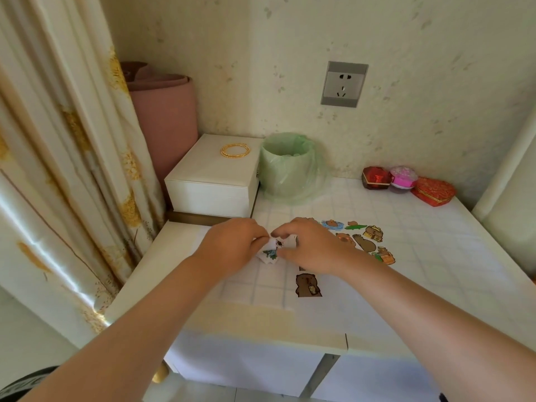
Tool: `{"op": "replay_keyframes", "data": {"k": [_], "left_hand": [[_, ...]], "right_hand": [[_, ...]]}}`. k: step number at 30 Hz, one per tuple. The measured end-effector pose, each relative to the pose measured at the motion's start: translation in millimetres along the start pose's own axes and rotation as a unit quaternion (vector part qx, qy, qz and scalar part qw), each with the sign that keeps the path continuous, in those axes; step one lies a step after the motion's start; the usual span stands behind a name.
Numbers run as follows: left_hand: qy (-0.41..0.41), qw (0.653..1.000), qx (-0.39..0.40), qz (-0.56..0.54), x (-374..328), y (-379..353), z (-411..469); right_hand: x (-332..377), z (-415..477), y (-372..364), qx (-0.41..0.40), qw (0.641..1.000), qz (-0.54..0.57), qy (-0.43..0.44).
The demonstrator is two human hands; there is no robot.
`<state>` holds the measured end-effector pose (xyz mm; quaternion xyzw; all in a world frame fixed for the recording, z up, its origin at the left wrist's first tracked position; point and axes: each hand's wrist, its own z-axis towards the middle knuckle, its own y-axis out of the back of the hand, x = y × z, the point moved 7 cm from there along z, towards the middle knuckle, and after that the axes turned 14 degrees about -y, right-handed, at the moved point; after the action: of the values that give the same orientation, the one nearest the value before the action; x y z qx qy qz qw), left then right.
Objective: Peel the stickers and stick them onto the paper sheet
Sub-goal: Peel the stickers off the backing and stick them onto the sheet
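Pinching crumpled sticker [272, 251]: left grip [232, 245], right grip [314, 248]; design mostly hidden by fingers.

I hold a white-backed sticker [275, 248], curled and creased, with a brown animal and a green patch printed on it, just above the paper sheet [333, 309]. The sheet is white and lies flat on the table. A brown bear sticker [308, 285] sits upright on it. The loose stickers [364, 239], mostly brown animals, lie scattered to the right, some overlapping.
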<state>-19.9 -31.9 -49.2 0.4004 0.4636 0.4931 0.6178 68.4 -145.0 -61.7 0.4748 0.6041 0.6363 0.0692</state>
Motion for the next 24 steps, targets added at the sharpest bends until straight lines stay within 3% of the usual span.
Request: {"op": "replay_keyframes", "data": {"k": [6,9,14,17,19,20,22,24], "left_hand": [[0.033,0.982,-0.127,-0.134,-1.8,24.6,14.4],[0.062,0.967,-0.150,-0.195,-4.1,28.7,23.5],[0.102,0.938,-0.158,-0.291,-8.6,26.8,41.1],[0.115,0.936,-0.160,-0.290,-12.8,27.6,49.8],[0.158,0.933,-0.161,-0.282,-13.5,28.7,53.3],[0.195,0.917,-0.155,-0.313,-13.9,27.1,54.2],[0.269,0.848,-0.122,-0.441,-20.2,17.3,54.9],[0.285,0.799,-0.104,-0.519,-29.6,12.5,57.6]], "right_hand": [[-5.8,4.8,32.6,-0.033,0.984,0.172,-0.035],[-11.9,3.4,43.6,-0.020,0.954,0.287,-0.079],[-16.0,3.0,51.5,-0.005,0.939,0.332,-0.087],[-21.9,2.3,60.6,-0.049,0.939,0.330,-0.083],[-27.4,1.5,70.3,-0.124,0.945,0.294,-0.067],[-28.4,0.0,76.0,-0.169,0.952,0.251,-0.048],[-24.0,-7.1,83.7,-0.243,0.960,0.137,0.005],[-17.8,-14.5,85.5,-0.288,0.954,0.054,0.064]]}}
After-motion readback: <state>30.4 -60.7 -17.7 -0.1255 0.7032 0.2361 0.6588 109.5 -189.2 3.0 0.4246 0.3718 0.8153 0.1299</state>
